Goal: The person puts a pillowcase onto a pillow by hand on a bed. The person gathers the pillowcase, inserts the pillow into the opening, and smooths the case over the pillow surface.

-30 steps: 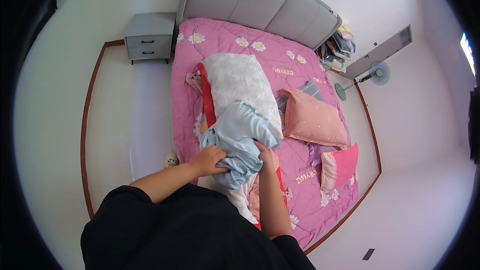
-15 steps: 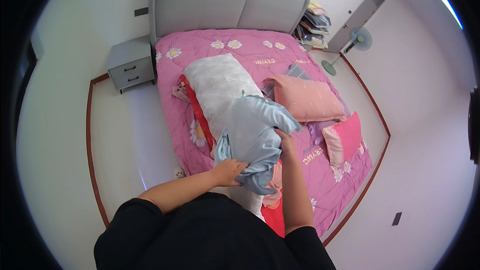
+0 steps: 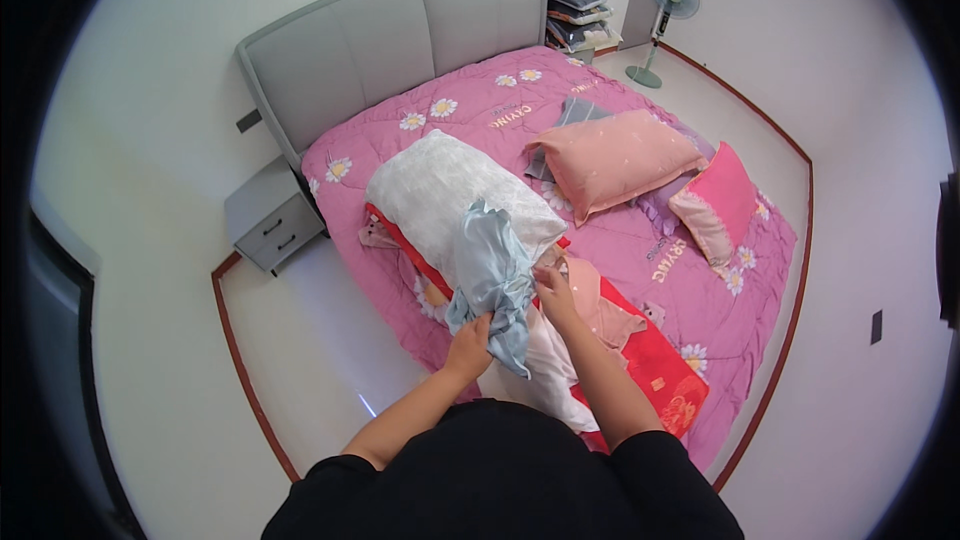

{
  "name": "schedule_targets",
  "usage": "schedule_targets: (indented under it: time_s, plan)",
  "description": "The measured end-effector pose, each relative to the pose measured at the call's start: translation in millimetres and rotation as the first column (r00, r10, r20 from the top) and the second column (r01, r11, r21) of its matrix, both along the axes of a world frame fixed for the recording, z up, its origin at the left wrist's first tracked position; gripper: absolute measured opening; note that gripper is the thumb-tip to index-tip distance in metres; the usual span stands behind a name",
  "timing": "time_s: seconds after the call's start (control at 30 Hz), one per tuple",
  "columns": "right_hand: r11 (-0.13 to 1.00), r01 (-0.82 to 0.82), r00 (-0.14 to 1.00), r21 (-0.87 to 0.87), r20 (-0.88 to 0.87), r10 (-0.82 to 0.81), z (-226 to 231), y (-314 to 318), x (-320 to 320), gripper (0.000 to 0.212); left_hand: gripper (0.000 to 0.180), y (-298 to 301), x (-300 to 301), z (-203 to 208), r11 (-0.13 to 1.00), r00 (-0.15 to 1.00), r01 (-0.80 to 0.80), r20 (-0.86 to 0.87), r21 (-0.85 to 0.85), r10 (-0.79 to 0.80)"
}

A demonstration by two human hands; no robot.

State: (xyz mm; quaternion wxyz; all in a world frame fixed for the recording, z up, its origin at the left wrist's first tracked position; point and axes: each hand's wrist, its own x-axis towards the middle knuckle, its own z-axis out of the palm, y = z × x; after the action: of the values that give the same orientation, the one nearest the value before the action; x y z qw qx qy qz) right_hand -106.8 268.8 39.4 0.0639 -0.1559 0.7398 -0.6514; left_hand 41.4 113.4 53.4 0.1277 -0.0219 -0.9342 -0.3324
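A light blue satin pillowcase (image 3: 490, 265) with a ruffled edge hangs bunched between my hands, over the lower part of a white pillow (image 3: 435, 175). My left hand (image 3: 468, 348) is closed on its lower left side. At its right edge, my right hand (image 3: 555, 292) is closed in a pinch, fingertips partly hidden. Beneath the pillow, red fabric (image 3: 660, 365) shows along the left and spreads out at the lower right. Peach fabric (image 3: 600, 308) lies rumpled beside my right hand, and white cloth (image 3: 548, 360) trails below the pillowcase.
A pink flowered quilt (image 3: 375, 120) covers the bed. Right of me lie a peach pillow (image 3: 630, 160) and a pink-and-peach cushion (image 3: 720, 205). A grey nightstand (image 3: 272, 220) stands left, a fan (image 3: 662, 25) far right, and stacked packages (image 3: 578, 10) beside the grey headboard (image 3: 400, 45).
The pillowcase has been gathered narrower, uncovering more of the white pillow and the red and peach fabric. My hands have come closer together. The whole view has turned.
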Motion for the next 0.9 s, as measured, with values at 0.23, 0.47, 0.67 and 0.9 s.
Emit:
schedule_targets:
  time_s: [0.23, 0.47, 0.67, 0.9]
  plan:
    - [0.911, 0.014, 0.846, 0.412, -0.49, 0.209, 48, 23, 76, 0.051, 0.063, -9, 7, -14, 0.999, 0.998, 0.053, -0.023, 0.003, -0.053]
    - [0.847, 0.041, 0.64, 0.53, -0.665, 0.385, 48, 6, 47, 0.047, 0.065, -15, 14, 6, 0.986, 0.984, 0.166, 0.056, 0.032, -0.167]
    - [0.852, -0.169, 0.647, 0.495, -0.597, 0.475, 53, -6, 35, 0.04, 0.047, -58, 2, 26, 0.924, 0.932, 0.244, 0.192, 0.295, -0.307]
    - [0.865, -0.178, 0.67, 0.469, -0.586, 0.456, 47, -15, 27, 0.039, 0.038, -66, -44, 90, 0.969, 0.92, -0.016, -0.383, -0.248, -0.083]
